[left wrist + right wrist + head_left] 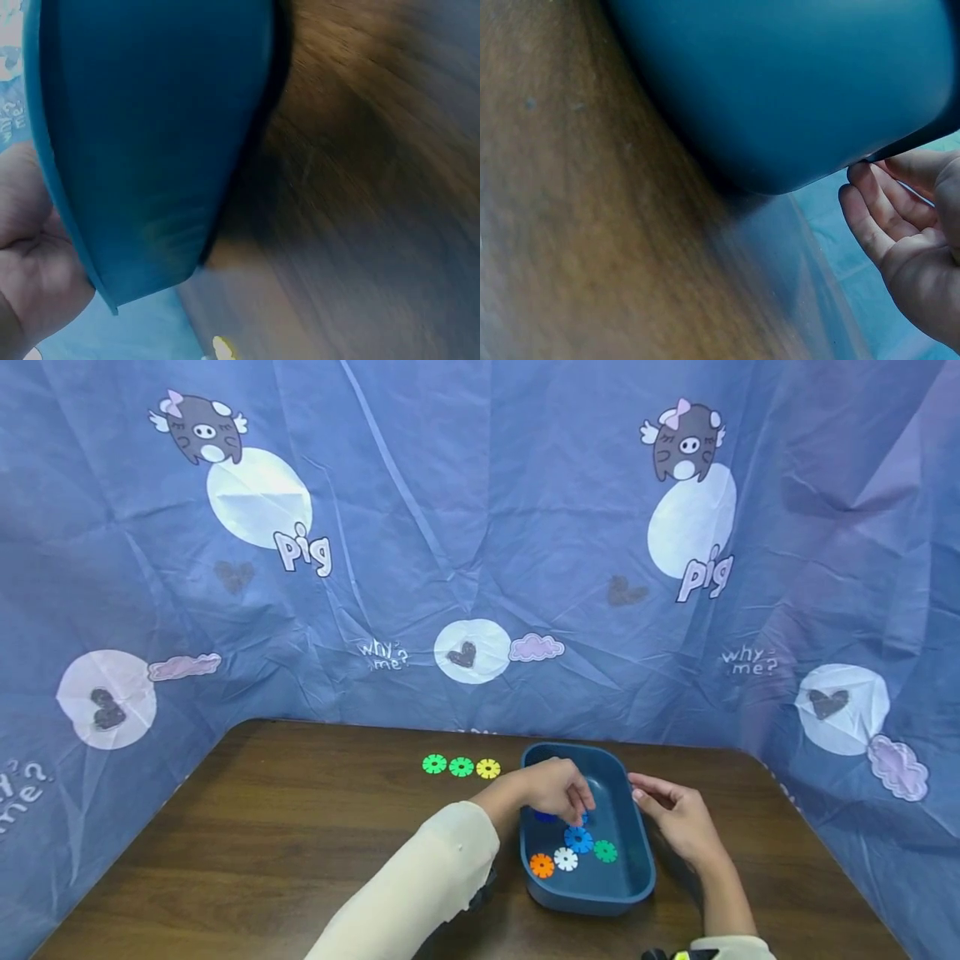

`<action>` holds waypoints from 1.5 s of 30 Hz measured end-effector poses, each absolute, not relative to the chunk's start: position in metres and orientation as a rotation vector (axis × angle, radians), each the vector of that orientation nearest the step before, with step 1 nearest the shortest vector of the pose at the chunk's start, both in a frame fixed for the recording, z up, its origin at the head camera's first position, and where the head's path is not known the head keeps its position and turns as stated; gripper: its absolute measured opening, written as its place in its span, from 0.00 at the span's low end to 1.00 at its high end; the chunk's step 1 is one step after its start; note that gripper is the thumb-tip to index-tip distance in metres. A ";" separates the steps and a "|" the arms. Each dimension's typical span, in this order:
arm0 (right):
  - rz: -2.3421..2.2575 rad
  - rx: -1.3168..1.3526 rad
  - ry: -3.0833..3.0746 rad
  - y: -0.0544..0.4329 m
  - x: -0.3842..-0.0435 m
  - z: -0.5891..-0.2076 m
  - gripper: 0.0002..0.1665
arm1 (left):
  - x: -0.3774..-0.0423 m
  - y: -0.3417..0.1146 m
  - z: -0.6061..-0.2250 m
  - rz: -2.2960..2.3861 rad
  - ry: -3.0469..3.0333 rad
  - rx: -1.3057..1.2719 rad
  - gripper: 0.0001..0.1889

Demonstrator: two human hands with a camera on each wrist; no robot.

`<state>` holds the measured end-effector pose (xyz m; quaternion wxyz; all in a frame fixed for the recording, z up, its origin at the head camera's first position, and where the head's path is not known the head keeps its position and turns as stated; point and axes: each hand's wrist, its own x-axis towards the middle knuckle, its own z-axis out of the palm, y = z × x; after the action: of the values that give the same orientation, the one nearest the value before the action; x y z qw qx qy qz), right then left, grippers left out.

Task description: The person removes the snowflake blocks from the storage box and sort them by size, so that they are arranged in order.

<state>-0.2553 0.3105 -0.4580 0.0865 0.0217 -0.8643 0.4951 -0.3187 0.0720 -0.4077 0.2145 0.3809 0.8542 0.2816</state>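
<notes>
Left fingers (572, 808) inside blue tray (588, 902), hold unclear, right fingers (655, 784) pinching its rim, backdrop (525, 485) reading "pig", "why me?"

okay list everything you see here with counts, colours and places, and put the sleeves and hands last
Backdrop: one, blue with pig prints, behind the table
Table: one, brown, under the bin
Bin: one, blue, on the table's right half
Loose discs: three, two green and one yellow, in a row left of the bin
Binned discs: at least five, orange, white, green and blue, inside the bin, some blue partly hidden
Sleeves: two, cream, near edge
Left hand: one, bare, over the bin
Right hand: one, bare, at the bin's right rim
</notes>
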 end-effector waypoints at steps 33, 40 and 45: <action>1.496 0.091 -2.574 0.310 -0.255 -0.457 0.25 | -0.314 0.091 -0.420 0.451 2.334 0.975 0.11; 1.489 0.062 -2.589 0.310 -0.255 -0.456 0.25 | -0.315 0.087 -0.413 0.511 2.327 0.995 0.09; 1.494 0.054 -2.590 0.310 -0.255 -0.456 0.25 | -0.321 0.080 -0.405 0.728 2.200 0.990 0.09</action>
<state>-0.2551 0.3097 -0.4557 0.0753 0.0181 -0.8635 0.4983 -0.3208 0.0804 -0.4049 0.3060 0.3740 0.8312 0.2749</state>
